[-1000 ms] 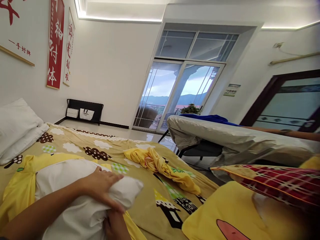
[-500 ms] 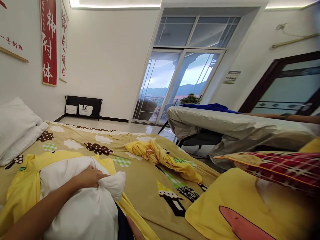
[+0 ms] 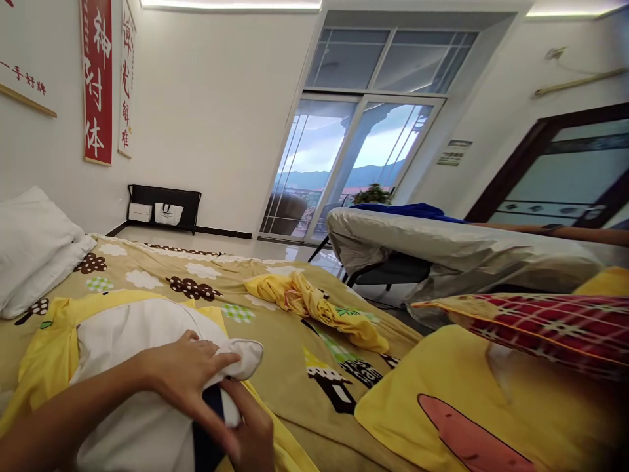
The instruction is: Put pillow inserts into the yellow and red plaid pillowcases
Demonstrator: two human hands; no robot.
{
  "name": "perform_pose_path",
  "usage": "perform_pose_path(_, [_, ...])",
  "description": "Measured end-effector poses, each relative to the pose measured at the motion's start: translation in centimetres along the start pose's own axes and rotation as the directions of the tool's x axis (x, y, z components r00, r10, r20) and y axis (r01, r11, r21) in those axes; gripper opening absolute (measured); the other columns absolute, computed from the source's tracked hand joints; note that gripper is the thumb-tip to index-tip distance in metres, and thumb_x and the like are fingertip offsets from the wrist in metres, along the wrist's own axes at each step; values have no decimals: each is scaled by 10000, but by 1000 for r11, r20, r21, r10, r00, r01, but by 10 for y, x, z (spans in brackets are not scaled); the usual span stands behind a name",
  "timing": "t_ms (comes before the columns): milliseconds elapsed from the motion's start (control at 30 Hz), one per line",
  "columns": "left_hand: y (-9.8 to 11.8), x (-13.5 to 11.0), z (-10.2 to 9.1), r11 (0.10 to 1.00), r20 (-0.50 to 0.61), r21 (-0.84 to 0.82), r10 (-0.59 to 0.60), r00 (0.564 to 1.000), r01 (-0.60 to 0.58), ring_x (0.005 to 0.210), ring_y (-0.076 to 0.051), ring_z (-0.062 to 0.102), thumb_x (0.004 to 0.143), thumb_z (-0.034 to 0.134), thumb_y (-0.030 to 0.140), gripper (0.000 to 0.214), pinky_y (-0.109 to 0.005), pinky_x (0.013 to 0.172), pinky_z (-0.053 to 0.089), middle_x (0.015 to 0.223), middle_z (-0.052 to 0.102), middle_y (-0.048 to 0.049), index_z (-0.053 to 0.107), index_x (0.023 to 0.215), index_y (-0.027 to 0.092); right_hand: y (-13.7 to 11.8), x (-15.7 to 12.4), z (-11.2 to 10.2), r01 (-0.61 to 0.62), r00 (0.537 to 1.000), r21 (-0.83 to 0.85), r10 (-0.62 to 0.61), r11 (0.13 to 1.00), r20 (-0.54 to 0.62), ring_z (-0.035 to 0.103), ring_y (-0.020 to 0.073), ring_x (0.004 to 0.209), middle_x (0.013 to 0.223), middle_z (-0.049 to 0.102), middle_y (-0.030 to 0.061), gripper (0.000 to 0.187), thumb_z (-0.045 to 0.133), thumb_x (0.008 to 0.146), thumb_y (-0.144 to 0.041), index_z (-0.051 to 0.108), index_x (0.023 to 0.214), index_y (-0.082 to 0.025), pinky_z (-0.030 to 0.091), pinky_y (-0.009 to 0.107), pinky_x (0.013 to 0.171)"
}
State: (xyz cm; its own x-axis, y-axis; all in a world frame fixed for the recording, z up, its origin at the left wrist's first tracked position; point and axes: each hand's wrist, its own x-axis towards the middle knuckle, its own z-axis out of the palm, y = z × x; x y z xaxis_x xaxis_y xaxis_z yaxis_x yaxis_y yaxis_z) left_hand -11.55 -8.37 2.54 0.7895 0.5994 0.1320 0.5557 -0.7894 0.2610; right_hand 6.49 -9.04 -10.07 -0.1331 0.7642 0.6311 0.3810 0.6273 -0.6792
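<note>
The pillow (image 3: 137,328) is laid on the bed (image 3: 295,387), flanked by yellow cloth (image 3: 52,344). It is pressed by the left hand (image 3: 179,373), whose fingers and thumb are spread wide. The right hand (image 3: 253,426) is held at the pillow's near corner, fingers bent (whether fabric is pinched there cannot be told).
</note>
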Motion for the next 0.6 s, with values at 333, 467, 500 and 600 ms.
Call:
perform_pose_path(333, [-48,-23,28,910,-307,44,-380,873,412,1143,-300,510,652,601,199,856,-424,994,355,1252,568,-153,289,1446,130,-2,63,7,-57,988,378,-3,924,156,666,199,907,1114,679,106,474,551,801,-290,537,1268,-206,553,339,795])
perform_pose_path(467, [-49,-49,20,866,-504,25,-421,754,500,1067,-260,530,599,479,41,730,-396,954,383,1130,621,-93,496,1314,184,32,74,14,-148,979,266,103,953,177,652,171,688,843,709,71,271,490,777,-254,652,978,-170,531,307,657])
perform_pose_path(500, [-48,-53,16,860,-530,33,-416,739,508,1040,-255,534,588,463,25,733,-394,938,393,1098,627,-85,514,1300,192,38,75,20,-143,971,195,99,970,216,646,177,688,797,705,61,235,478,748,-222,664,883,-172,524,311,667])
perform_pose_path(600, [-48,-64,4,851,-579,44,-406,707,524,993,-252,544,573,446,12,731,-393,912,412,1041,634,-77,548,1273,198,43,74,49,-38,913,65,8,997,408,643,207,819,860,714,51,248,456,708,-162,677,815,-191,501,328,767])
